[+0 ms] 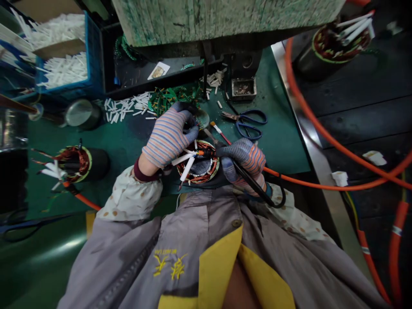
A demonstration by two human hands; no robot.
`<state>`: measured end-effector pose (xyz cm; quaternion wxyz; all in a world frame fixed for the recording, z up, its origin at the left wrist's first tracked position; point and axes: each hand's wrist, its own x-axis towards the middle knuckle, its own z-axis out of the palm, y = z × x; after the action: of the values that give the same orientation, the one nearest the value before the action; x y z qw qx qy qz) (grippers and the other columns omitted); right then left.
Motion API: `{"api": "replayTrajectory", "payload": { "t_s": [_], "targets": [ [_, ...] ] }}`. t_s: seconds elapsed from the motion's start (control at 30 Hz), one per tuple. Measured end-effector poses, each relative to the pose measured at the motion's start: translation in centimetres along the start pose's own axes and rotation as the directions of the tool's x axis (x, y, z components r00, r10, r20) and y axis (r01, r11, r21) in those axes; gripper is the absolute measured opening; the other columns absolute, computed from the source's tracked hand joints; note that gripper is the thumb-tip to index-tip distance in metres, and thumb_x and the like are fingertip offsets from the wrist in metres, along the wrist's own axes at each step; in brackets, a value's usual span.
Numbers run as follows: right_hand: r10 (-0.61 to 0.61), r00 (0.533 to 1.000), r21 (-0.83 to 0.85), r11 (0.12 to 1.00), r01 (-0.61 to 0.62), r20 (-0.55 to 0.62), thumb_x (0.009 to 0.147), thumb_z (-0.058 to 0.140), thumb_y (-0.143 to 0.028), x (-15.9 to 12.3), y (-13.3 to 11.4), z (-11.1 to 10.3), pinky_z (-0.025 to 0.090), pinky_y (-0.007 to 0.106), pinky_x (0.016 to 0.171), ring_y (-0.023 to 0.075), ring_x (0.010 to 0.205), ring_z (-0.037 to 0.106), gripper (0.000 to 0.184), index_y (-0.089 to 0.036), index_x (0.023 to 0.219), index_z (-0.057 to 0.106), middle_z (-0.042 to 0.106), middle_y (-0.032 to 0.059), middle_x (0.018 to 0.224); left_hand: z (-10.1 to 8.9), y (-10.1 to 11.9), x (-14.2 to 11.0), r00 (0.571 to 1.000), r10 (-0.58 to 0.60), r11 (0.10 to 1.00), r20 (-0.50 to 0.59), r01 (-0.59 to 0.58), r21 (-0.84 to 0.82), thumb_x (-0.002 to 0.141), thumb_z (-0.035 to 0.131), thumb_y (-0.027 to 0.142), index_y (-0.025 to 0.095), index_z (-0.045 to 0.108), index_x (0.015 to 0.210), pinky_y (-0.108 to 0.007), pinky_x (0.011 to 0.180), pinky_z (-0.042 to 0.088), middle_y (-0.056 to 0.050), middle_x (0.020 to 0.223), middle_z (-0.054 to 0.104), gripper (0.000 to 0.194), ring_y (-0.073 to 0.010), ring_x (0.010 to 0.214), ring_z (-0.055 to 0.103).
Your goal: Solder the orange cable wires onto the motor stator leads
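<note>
A motor stator [198, 168] with copper windings and white sleeved leads sits at the near edge of the green bench, right in front of me. My left hand [169, 136], in a striped glove, curls over its top with fingers pinched on the wires at the far side. My right hand [246, 161], also gloved, is closed on black-handled scissors [257, 189], their tip pointing into the wires beside an orange lead [206, 152].
Another stator [79, 163] lies at the left, a third [334, 47] at the top right. Blue-handled scissors [249, 122] rest beyond my hands. Blue bins [93, 64] of white sleeves stand at the far left, loose sleeves [127, 107] are scattered nearby. An orange cable [322, 133] loops right.
</note>
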<state>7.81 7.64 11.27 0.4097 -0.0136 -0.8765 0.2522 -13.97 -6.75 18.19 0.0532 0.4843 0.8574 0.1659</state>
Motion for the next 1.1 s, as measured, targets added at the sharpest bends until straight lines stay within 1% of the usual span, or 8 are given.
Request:
{"api": "replayTrajectory", "payload": {
  "t_s": [0.3,0.47,0.53,0.63,0.73,0.87,1.0,1.1],
  "targets": [
    [0.014,0.999,-0.057,0.998,-0.013,0.031,0.122,0.049,-0.043,-0.1,0.2,0.2,0.059,0.039,0.079,0.0254,0.081,0.073,0.044,-0.030,0.107,0.088,0.081,0.0061,0.084,0.1,0.5,-0.4,1.000,-0.001,1.000,-0.019,0.001,0.009,0.109,0.074,0.035,0.022,0.077,0.110,-0.046,0.112,0.065,-0.011,0.123,0.076,0.013,-0.0330,0.119,0.075],
    [0.066,0.985,-0.006,0.998,-0.068,-0.162,0.121,0.055,-0.039,-0.3,0.0,0.6,0.059,0.037,0.080,0.0237,0.082,0.074,0.033,-0.029,0.110,0.084,0.082,0.0041,0.088,0.5,1.0,-1.0,0.999,-0.038,0.997,-0.028,0.040,0.059,0.111,0.073,0.036,0.021,0.077,0.114,-0.047,0.111,0.065,-0.012,0.131,0.074,0.015,-0.0337,0.118,0.075],
    [0.070,0.977,0.002,0.997,-0.071,-0.201,0.120,0.057,-0.037,-0.4,0.1,0.9,0.059,0.037,0.082,0.0234,0.083,0.073,0.031,-0.028,0.110,0.084,0.081,0.0038,0.089,0.6,1.1,-1.1,0.998,-0.045,0.996,-0.036,0.048,0.077,0.112,0.072,0.037,0.021,0.076,0.114,-0.048,0.110,0.065,-0.011,0.130,0.075,0.016,-0.0334,0.115,0.074],
    [0.088,0.983,-0.071,0.992,-0.100,-0.160,0.120,0.053,-0.039,0.1,0.3,1.5,0.059,0.039,0.086,0.0248,0.089,0.072,0.037,-0.026,0.112,0.086,0.079,0.0060,0.093,0.7,1.0,-1.1,0.998,-0.040,0.996,-0.049,0.044,0.082,0.112,0.071,0.039,0.022,0.075,0.113,-0.048,0.111,0.065,-0.011,0.128,0.075,0.017,-0.0331,0.114,0.074],
    [0.167,0.985,-0.184,0.968,-0.173,-0.047,0.121,0.050,-0.039,1.7,0.6,2.3,0.060,0.043,0.089,0.0272,0.095,0.072,0.040,-0.024,0.123,0.087,0.078,0.0090,0.102,0.8,0.8,-1.0,0.998,-0.033,0.998,-0.060,0.036,0.052,0.112,0.071,0.039,0.023,0.075,0.111,-0.047,0.112,0.064,-0.011,0.127,0.075,0.017,-0.0325,0.114,0.074],
    [0.251,0.957,-0.197,0.955,-0.221,0.144,0.115,0.070,-0.032,4.1,1.0,3.1,0.062,0.046,0.102,0.0288,0.104,0.072,0.030,-0.025,0.141,0.084,0.075,0.0095,0.112,0.8,0.7,-1.0,0.997,-0.027,0.999,-0.075,0.029,0.020,0.110,0.072,0.038,0.022,0.075,0.110,-0.047,0.110,0.065,-0.012,0.126,0.075,0.016,-0.0328,0.113,0.075],
    [0.253,0.945,-0.197,0.957,-0.213,0.207,0.112,0.077,-0.027,4.9,1.0,3.1,0.062,0.049,0.105,0.0312,0.107,0.070,0.038,-0.027,0.149,0.081,0.073,0.0102,0.114,0.8,0.7,-1.1,0.997,-0.022,1.000,-0.079,0.022,0.000,0.110,0.070,0.038,0.023,0.077,0.115,-0.048,0.111,0.066,-0.011,0.127,0.077,0.017,-0.0338,0.117,0.075],
    [0.240,0.943,-0.187,0.962,-0.199,0.230,0.114,0.074,-0.029,4.6,0.9,2.8,0.061,0.049,0.107,0.0316,0.109,0.069,0.033,-0.024,0.146,0.082,0.074,0.0116,0.116,0.5,0.5,-1.0,0.999,-0.008,1.000,-0.048,0.007,-0.026,0.111,0.070,0.036,0.024,0.078,0.117,-0.048,0.114,0.065,-0.012,0.129,0.077,0.016,-0.0351,0.122,0.075]
  ]
}}
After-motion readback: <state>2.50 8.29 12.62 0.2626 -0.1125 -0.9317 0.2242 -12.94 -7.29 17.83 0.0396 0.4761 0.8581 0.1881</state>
